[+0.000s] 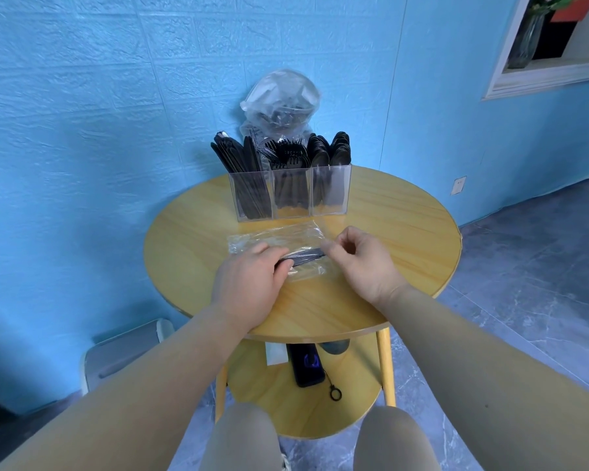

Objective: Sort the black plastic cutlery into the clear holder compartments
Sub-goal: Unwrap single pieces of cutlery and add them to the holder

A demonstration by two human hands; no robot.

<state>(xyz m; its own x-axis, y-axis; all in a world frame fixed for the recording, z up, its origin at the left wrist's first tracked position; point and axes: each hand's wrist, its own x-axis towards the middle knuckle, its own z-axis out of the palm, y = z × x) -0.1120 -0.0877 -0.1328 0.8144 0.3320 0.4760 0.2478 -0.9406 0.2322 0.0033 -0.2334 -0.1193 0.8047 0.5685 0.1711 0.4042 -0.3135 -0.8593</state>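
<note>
Left hand (249, 280) grips bagged cutlery (306, 257); right hand (361, 260) pinches bag (279, 237) (holder (289, 195) full).

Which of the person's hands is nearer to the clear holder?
Right. The right hand pinches the plastic wrap just below the clear holder; the left hand sits lower, gripping the black cutlery.

We cannot tell which black plastic cutlery (306, 259) lies wrapped in clear film under our left hand (249, 283).

Bare round table (405, 232) lies open at 3 and 9 o'clock; clear cutlery holder (291, 195) blocks 12, plastic bag (281, 100) behind it.
</note>
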